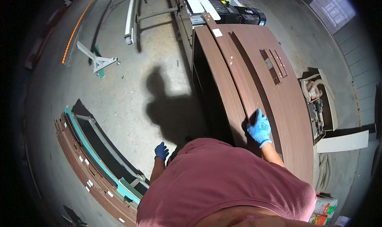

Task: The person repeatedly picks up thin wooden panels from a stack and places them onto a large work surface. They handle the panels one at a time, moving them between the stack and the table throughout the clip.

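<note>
My right hand (260, 129), in a light blue glove, is on a long narrow brown board (237, 72), thumb at its left edge and index finger stretched along it. The other fingertips are partly hidden, but the hand looks closed on the board. This board lies lengthwise on a wide brown panel (292, 119) on top of a workbench or stack, with a white label (217, 32) near its far end. My left hand (161, 151), in a dark blue glove, hangs low at my left side with its fingers slightly apart, holding nothing.
Short brown pieces (273, 66) lie on the panel. A machine with a black motor (250, 16) stands beyond. At lower left, a rack (101, 147) holds several long brown boards (85, 167). A grey metal stand (97, 60) and roller conveyor (133, 16) are farther left. Hoses (324, 171) lie right.
</note>
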The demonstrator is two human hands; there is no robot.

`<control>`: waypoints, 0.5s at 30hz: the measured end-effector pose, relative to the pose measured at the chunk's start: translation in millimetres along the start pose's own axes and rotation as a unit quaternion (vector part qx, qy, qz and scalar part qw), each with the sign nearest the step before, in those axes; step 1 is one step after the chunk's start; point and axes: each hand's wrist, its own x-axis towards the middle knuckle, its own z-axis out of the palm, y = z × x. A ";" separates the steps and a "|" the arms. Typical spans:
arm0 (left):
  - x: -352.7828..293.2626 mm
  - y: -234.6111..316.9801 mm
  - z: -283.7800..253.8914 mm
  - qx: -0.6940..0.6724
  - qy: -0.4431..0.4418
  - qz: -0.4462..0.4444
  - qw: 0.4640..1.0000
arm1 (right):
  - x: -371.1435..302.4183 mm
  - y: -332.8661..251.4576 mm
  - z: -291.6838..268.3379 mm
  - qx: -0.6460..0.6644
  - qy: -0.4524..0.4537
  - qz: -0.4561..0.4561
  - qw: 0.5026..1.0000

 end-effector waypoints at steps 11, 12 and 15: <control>9.0 22.8 21.4 0.055 -0.033 0.018 0.998 | -41.9 14.9 0.9 0.104 0.005 -0.084 0.991; 11.9 28.7 23.4 0.051 -0.051 0.027 0.997 | -45.0 14.7 -1.0 0.086 0.045 -0.093 0.991; 15.5 42.2 37.2 0.051 -0.075 0.072 0.993 | -64.9 38.1 -7.3 0.043 0.104 -0.074 0.991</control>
